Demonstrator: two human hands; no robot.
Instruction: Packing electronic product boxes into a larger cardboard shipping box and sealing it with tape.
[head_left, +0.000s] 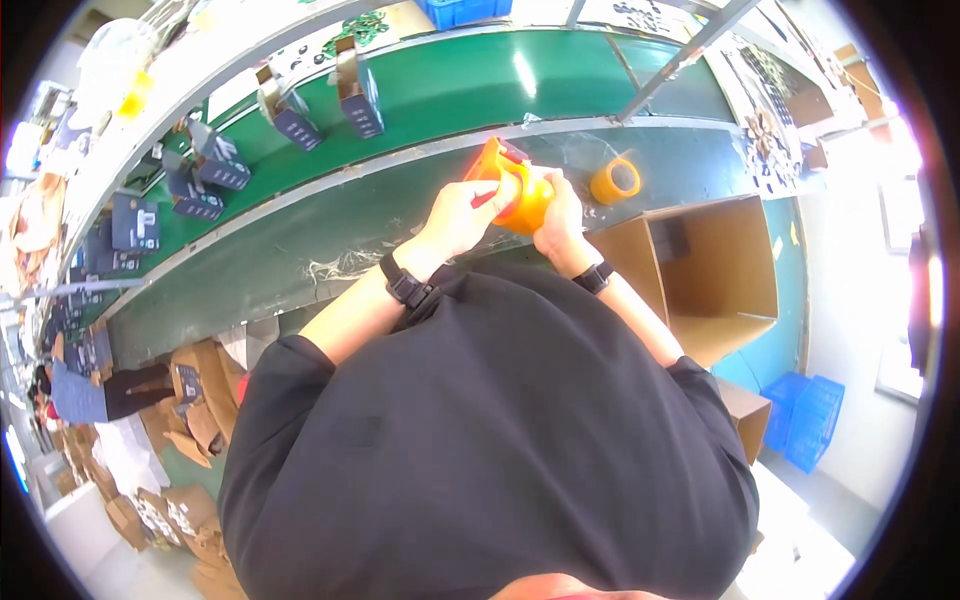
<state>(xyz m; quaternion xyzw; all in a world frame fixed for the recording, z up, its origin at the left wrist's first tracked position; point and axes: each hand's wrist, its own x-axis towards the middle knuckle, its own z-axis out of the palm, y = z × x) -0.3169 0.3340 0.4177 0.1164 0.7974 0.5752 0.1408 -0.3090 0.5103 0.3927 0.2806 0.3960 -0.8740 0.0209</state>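
Note:
Both hands hold an orange tape dispenser (512, 188) with a roll of yellowish tape in it, above the near edge of a green workbench (330, 230). My left hand (462, 212) grips its left side and handle. My right hand (558, 215) closes around the roll on the right side. A black band sits on each wrist. A second roll of yellowish tape (615, 181) lies on the bench just right of the hands.
An open brown cardboard box (715, 275) stands at the right. Dark blue small boxes (290, 120) ride a green conveyor belt (480, 85) beyond the bench. Flattened cartons (195, 400) pile at lower left, blue crates (810, 420) at lower right. Another person (95, 392) is at far left.

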